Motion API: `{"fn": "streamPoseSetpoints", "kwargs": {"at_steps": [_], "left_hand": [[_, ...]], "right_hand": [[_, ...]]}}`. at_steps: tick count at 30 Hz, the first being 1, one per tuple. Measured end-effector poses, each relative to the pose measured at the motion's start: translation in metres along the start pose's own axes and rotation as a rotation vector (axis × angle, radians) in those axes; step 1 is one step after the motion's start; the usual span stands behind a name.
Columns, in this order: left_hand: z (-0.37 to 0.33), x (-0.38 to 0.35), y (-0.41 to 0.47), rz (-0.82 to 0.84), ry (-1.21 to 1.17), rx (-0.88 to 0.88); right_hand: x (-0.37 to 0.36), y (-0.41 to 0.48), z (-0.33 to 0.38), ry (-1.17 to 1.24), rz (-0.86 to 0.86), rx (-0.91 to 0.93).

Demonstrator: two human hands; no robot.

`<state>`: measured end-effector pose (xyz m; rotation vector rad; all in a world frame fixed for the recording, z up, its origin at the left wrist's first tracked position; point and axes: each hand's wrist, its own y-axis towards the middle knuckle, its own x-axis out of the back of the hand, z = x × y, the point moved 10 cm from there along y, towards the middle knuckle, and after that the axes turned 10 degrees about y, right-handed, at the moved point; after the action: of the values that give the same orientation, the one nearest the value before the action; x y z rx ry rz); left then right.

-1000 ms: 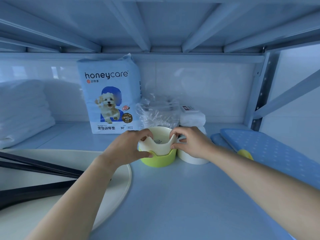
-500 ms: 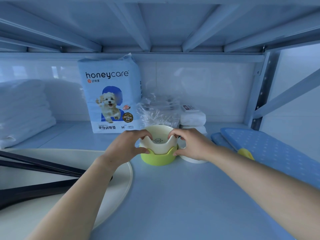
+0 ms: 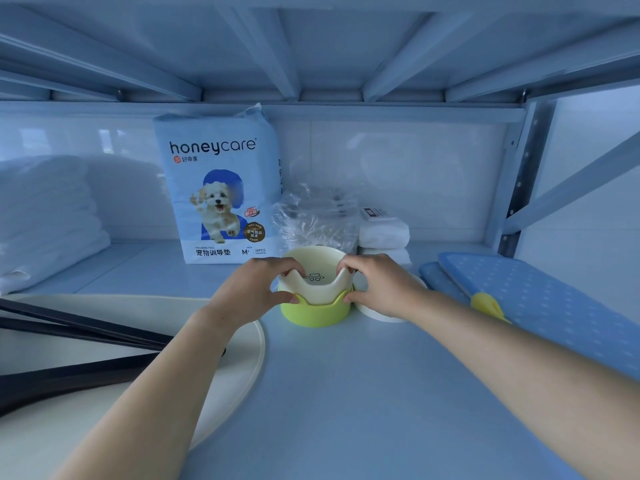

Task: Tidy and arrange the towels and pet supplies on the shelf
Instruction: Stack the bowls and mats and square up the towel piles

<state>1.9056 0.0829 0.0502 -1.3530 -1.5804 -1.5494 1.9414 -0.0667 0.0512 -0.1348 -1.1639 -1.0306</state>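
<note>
The cream pet bowl (image 3: pixel 313 287), the one with a little paw print inside and a wavy cut-out rim, sits nested in a lime-green bowl (image 3: pixel 315 311) around the middle of the shelf (image 3: pixel 346 393). Both hands are clamped on it. The left hand (image 3: pixel 254 289) has its fingers hooked over the left rim with the thumb down at the seam where cream meets green. The right hand (image 3: pixel 381 289) does the same on the right rim.

Just right of the green bowl, touching or nearly so, there's a white round dish (image 3: pixel 379 315), mostly hidden by the right hand. Right behind the bowls is a crinkly clear plastic bag (image 3: pixel 315 220), with two stacked white wrapped packs (image 3: pixel 382 233) beside it. Left of the bag, a honeycare training pad pack (image 3: pixel 218 188) stands upright against the back wall.

Further out, a pile of folded white towels (image 3: pixel 45 216) sits at the far left. A blue dotted mat (image 3: pixel 540 306) lies along the right with something yellow (image 3: pixel 486 304) on its edge, can't tell what. Near left is a round cream tray (image 3: pixel 242 358) with black bars (image 3: pixel 69 330) lying across it.
</note>
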Motion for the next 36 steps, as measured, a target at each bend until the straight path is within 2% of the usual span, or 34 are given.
{"fn": "streamPoseSetpoints", "kwargs": {"at_steps": [10, 17, 21, 28, 36], "left_hand": [[-0.006, 0.0, -0.001, -0.018, -0.02, -0.073], [-0.018, 0.027, -0.003, -0.22, -0.001, -0.059], [-0.025, 0.047, -0.01, -0.281, -0.098, -0.005], [0.002, 0.08, -0.071, -0.171, 0.017, 0.066], [0.075, 0.15, -0.203, -0.126, 0.16, 0.158]], "right_hand": [[0.003, -0.005, 0.007, -0.036, -0.007, 0.025], [0.033, -0.021, 0.016, 0.052, -0.159, 0.046], [0.038, -0.03, 0.033, 0.02, -0.193, 0.044], [0.028, -0.03, 0.117, 0.125, -0.229, 0.13], [-0.052, -0.04, 0.245, 0.325, -0.125, 0.235]]}}
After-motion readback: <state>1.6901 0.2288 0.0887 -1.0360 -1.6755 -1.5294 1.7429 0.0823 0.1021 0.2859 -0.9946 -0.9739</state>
